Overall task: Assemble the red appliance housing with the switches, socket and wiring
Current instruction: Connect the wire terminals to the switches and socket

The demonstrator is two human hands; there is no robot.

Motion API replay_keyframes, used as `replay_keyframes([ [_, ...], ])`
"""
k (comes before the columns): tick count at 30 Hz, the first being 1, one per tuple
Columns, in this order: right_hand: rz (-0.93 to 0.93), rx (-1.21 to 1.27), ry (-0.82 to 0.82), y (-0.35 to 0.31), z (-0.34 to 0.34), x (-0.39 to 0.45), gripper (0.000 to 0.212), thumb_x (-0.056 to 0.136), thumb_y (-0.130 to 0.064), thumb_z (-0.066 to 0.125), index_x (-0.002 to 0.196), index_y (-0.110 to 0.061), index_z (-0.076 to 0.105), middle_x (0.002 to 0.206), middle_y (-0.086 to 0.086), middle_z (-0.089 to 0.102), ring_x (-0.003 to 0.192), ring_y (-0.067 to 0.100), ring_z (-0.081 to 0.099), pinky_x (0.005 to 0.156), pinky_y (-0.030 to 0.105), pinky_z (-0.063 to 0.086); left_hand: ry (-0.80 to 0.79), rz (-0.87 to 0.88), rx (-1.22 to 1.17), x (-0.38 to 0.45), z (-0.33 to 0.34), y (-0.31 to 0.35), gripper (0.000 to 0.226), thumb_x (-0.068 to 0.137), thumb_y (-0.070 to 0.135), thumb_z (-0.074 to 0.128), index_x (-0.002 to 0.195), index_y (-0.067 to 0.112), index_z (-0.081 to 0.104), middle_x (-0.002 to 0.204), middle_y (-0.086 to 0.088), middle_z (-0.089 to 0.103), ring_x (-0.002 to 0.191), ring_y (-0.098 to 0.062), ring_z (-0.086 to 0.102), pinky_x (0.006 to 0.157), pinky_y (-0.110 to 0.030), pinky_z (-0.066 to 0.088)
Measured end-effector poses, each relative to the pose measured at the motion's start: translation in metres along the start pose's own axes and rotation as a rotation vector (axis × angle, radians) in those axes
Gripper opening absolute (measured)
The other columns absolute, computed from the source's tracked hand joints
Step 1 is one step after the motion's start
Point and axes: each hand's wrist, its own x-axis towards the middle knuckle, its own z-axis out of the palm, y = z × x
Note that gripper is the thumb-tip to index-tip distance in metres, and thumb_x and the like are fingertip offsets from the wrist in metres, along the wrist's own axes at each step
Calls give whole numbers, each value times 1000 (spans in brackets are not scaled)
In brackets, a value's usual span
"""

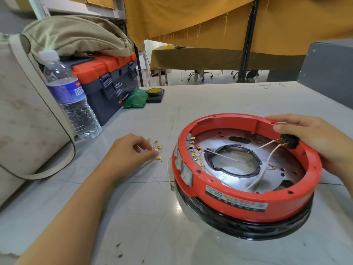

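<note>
- The round red plastic appliance housing [248, 196] sits open side up on a black ring base, on the pale grey surface [133, 217], to the right of centre.
- The right hand [313, 138] rests on the housing's far right rim, its fingers curled around the black socket block [290, 142] seated there; white leads run from that block down into the metal floor of the housing.
- The left hand [129, 153] lies on the surface well left of the housing, its fingers pinching into a small loose bundle of white wires with brass spade terminals [155, 150].
- Two grey rocker switches [184, 169] are set in the housing's left wall, the side facing the left hand, with their brass tabs showing just inside.
- So the bundle lies at the left fingertips, and its likely destination, the switch tabs, lies to the right of it, across a short stretch of bare surface; the left hand is clearly the nearer one.
- A single white lead with a ring terminal [171, 178] lies on the surface just beside the housing's left wall, running near-to-far.
</note>
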Motion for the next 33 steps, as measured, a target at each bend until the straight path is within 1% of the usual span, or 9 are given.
replay_keyframes([
  [3,-2,5,-10,3,-2,2,26,85,-9,61,95,-28,76,96,7,74,82,19,68,82,35,56,-115,13,46,-1,1,1,16,70,39,78,77,31,67,89,10,56,80,-3,52,64,-13,35],
  [6,-4,9,-17,7,-4,5,26,85,-10,61,96,-28,75,99,9,73,86,22,67,86,38,55,-63,25,60,2,-1,0,9,76,28,76,73,27,68,88,2,61,79,-9,55,67,-15,39],
  [8,-7,9,-23,8,-4,6,25,84,-11,61,98,-28,75,103,15,71,89,26,65,91,43,53,-35,31,83,4,-2,-1,10,81,23,71,72,25,67,84,3,64,78,-11,56,66,-17,39],
  [13,-24,0,-27,10,-6,7,26,84,-12,62,99,-29,75,108,22,67,91,29,59,100,50,45,105,-11,1,6,-3,-5,11,87,18,64,76,20,67,74,7,65,68,-3,54,56,-13,37],
  [17,-42,-6,-28,12,-8,9,26,83,-13,63,100,-30,74,110,24,65,89,27,57,96,49,46,175,-34,-96,8,-3,-5,14,89,14,59,76,18,63,71,5,67,64,-9,57,53,-16,37],
  [21,-56,-25,-30,16,-13,12,27,82,-16,64,102,-30,73,104,14,71,92,28,63,89,46,51,212,-44,-93,8,-4,-5,14,90,13,58,77,18,62,69,7,66,62,-8,57,53,-14,37],
  [25,-70,-45,-36,20,-21,15,33,73,-28,69,106,-33,72,102,5,73,90,22,68,83,43,54,174,-60,-78,8,-4,-6,11,86,9,62,79,17,65,73,0,65,70,-17,60,61,-21,42],
  [30,-74,-42,-54,24,-30,19,66,46,-49,82,108,-32,71,100,-1,74,87,15,72,72,33,58,116,-14,-4,4,-4,-4,8,84,11,65,87,18,68,79,7,62,71,-3,54,59,-6,36],
  [33,-80,-12,-56,27,-31,22,60,51,-46,79,108,-32,71,101,0,74,88,16,72,70,30,57,56,20,54,2,-2,1,6,81,20,70,86,23,67,86,7,59,79,-8,53,63,-13,35],
])
